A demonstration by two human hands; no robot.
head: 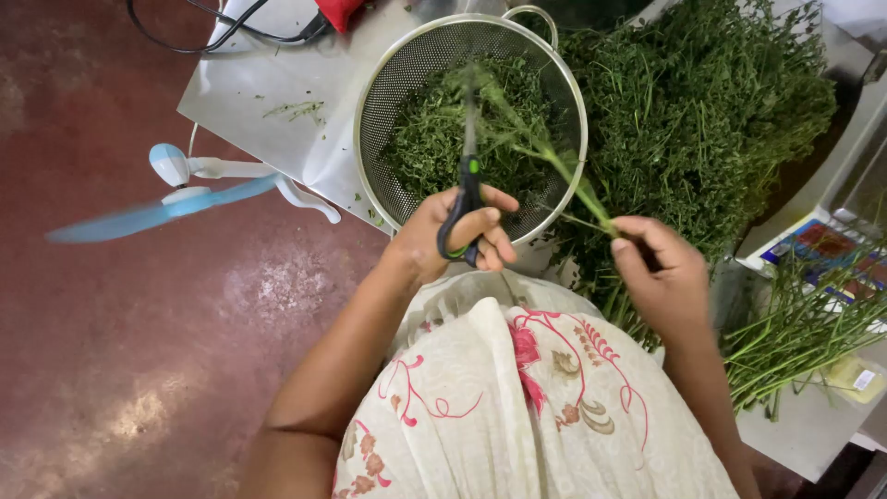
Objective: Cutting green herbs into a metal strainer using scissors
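Scissors (pixel 465 199) trimming herb sprig (pixel 545 157) over metal colander (pixel 565 88).
Head view: left hand (pixel 453 236) grip clenched on scissor handles, right hand (pixel 661 273) grip pinching sprig stem so leaves hang above colander to catch cuttings; herb pile (pixel 711 102) on desk (pixel 268 92). Blades blurred, open or closed unclear.

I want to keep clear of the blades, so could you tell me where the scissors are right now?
The scissors are in the left hand, at the middle of the head view, blades pointing up over the metal colander of cut herbs.
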